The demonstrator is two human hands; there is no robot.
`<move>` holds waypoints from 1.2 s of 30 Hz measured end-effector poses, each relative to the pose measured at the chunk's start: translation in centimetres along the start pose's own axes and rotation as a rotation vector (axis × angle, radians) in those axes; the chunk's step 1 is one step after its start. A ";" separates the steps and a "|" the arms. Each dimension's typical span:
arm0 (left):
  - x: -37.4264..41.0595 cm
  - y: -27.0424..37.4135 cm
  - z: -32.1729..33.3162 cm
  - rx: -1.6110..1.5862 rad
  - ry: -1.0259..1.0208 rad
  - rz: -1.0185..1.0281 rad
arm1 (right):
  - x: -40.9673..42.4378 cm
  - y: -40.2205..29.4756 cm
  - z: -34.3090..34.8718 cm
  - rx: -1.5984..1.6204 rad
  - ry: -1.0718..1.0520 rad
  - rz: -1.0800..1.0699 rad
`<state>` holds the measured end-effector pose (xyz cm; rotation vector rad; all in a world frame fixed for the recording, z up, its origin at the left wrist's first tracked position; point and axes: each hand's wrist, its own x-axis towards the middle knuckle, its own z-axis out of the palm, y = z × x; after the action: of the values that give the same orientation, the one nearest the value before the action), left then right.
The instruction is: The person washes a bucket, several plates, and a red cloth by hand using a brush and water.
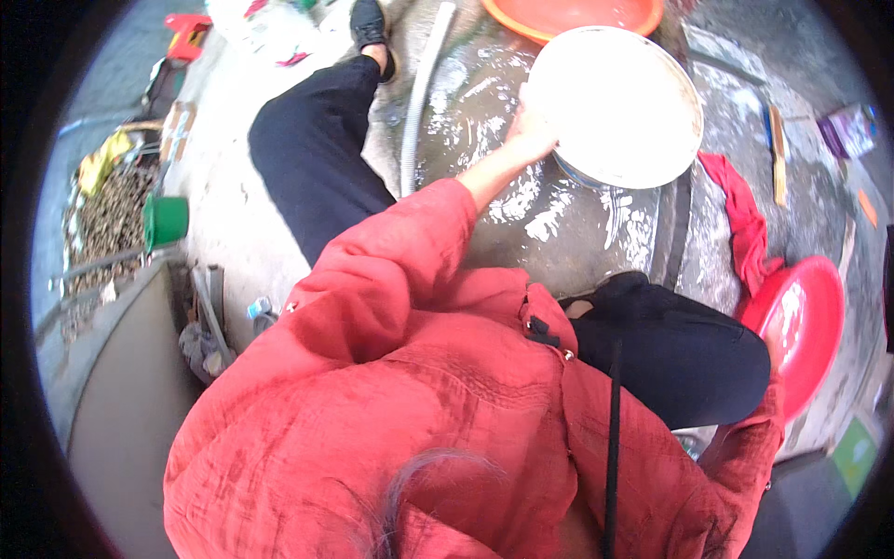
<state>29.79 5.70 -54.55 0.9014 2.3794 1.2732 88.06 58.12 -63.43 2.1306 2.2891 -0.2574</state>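
My left hand (534,133) holds the near left edge of a large round white container (614,105), whose inside is too bright to make out. A blue part shows under its near edge. The container is over wet, shiny concrete, in front of an orange basin (513,22). At the right, my right hand (775,346), mostly hidden by the sleeve and knee, grips the near side of a tilted red plastic basin (814,335). A red cloth (744,209) hangs or lies against that basin's far side and stretches towards the white container.
A grey corrugated hose (418,98) lies beside my left leg. Further left are a green plastic container (167,220), a pile of small brown pieces (115,223) and a grey panel (133,349). A wooden strip (777,157) and a purple packet (846,131) lie at the right.
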 end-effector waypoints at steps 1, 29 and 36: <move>-0.1 -0.2 0.5 -0.037 0.025 -0.026 | 0.0 -0.6 -0.1 0.018 -0.029 0.007; 0.7 7.0 -6.5 0.054 0.179 0.431 | -35.1 -45.3 -0.7 1.598 -1.402 0.074; 2.7 6.3 -7.1 0.047 0.162 0.428 | -40.8 -50.0 7.5 1.331 -1.222 -0.120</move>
<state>26.44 5.48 -45.29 1.4310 2.4280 1.4927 40.86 13.55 -60.26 1.0693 1.3812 -2.6310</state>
